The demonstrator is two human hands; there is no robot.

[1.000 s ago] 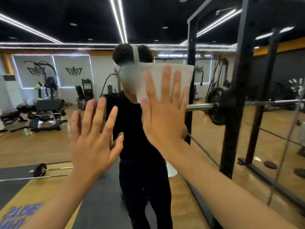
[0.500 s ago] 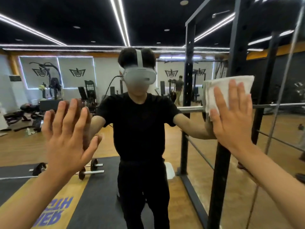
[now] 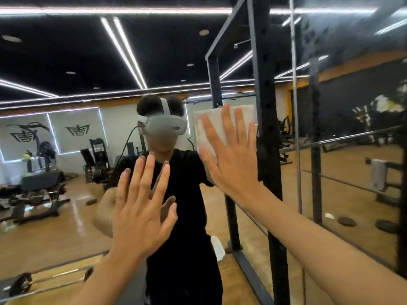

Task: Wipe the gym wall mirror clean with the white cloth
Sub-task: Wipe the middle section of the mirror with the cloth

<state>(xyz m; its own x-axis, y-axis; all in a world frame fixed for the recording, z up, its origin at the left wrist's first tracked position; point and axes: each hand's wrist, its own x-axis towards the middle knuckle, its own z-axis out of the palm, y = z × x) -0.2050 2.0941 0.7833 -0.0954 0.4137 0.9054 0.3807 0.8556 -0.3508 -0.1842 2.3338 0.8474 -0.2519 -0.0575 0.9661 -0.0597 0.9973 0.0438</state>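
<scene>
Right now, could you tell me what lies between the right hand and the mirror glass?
In the head view, the folded white cloth lies there, pressed flat under the open right hand against the mirror.

Both forearms bare, no sleeves reaching the wrists. Reflection shows black short-sleeved T-shirt (image 3: 185, 194), black trousers (image 3: 187, 271). Grey headset (image 3: 164, 126) with white top strap, dark cable.

Right hand (image 3: 231, 159) presses cloth (image 3: 211, 126) on mirror (image 3: 66, 205); left hand (image 3: 141, 208) lower left.
</scene>
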